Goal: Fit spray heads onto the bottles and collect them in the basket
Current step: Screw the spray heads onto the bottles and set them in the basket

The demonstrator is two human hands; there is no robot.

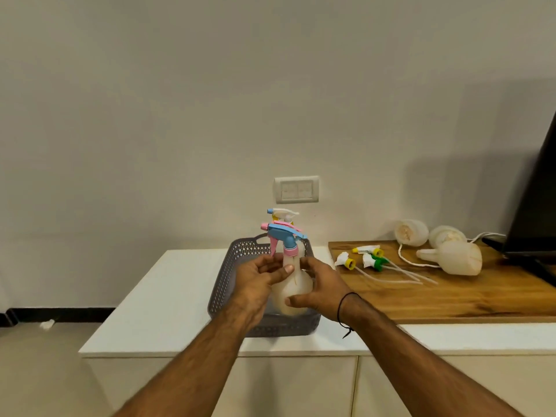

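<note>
— How are the arms set?
— Both forearms reach forward and converge.
— The left hand [258, 278]?
— Palm turned inward, fingers curled, thumb pointing across toward the other hand.
— The right hand [319, 285]?
— Facing it, fingers wrapped, a dark cord at the wrist.

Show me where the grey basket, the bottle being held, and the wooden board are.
grey basket [224, 281]: head view, on its left perforated wall.
bottle [296, 285]: head view, on its pale body between the two hands.
wooden board [469, 296]: head view, on a bare stretch of its top.
</note>
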